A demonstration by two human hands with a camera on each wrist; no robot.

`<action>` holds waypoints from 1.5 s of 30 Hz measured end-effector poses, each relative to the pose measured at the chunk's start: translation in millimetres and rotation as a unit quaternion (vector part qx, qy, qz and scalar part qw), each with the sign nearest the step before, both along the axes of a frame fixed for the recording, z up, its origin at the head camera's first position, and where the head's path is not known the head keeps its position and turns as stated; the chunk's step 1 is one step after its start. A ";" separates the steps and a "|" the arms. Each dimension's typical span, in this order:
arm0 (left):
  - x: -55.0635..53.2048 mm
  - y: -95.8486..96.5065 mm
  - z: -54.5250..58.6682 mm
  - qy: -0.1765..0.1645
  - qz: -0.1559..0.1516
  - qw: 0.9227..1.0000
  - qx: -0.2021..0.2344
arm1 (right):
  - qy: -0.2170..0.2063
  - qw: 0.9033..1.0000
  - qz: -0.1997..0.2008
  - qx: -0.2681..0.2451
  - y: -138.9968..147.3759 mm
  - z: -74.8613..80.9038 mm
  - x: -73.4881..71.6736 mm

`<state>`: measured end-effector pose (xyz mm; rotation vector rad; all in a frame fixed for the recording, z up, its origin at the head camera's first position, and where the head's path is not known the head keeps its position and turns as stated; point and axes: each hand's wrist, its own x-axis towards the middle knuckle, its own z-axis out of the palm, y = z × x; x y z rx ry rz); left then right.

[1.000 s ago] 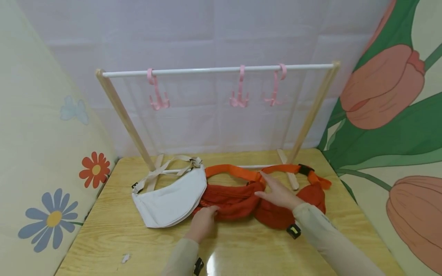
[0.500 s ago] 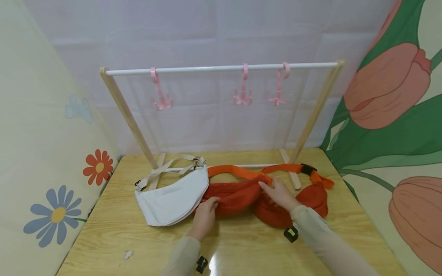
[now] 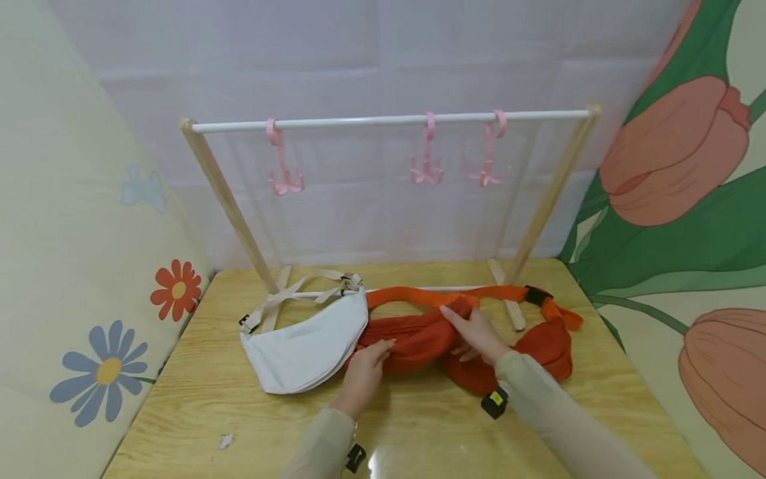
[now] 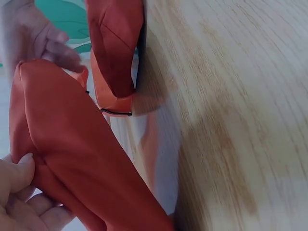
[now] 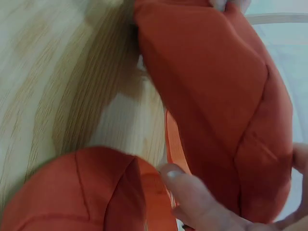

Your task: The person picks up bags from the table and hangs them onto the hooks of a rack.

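**Two hands on a soft red bag in the middle of a wooden table**

From left to right: a white bag (image 3: 311, 346) lies flat, its right end beside and partly over the red bag (image 3: 413, 339). The left hand (image 3: 364, 372) pinches the red bag's front fabric between thumb and curled fingers. The red bag sits at the centre of the table (image 3: 431, 432), an orange strap (image 3: 401, 296) behind it. Its cloth creases and bends, so it is probably light, floppy, not fragile and not very slippery; lifting by one spot would likely make it sag. The best hold seems to be at both ends, where seams gather. The right hand (image 3: 479, 332) straddles the right end, fingers touching it; whether they close on it, I cannot tell. Farther right lies a second red bag (image 3: 550, 352).
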<state>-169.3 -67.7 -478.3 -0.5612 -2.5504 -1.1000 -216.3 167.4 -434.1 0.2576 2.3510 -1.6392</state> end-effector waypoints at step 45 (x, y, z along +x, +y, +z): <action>2.4 -11.0 -9.3 -0.141 0.024 0.986 0.085 | 0.344 0.933 0.000 0.105 17.7 78.3 2.7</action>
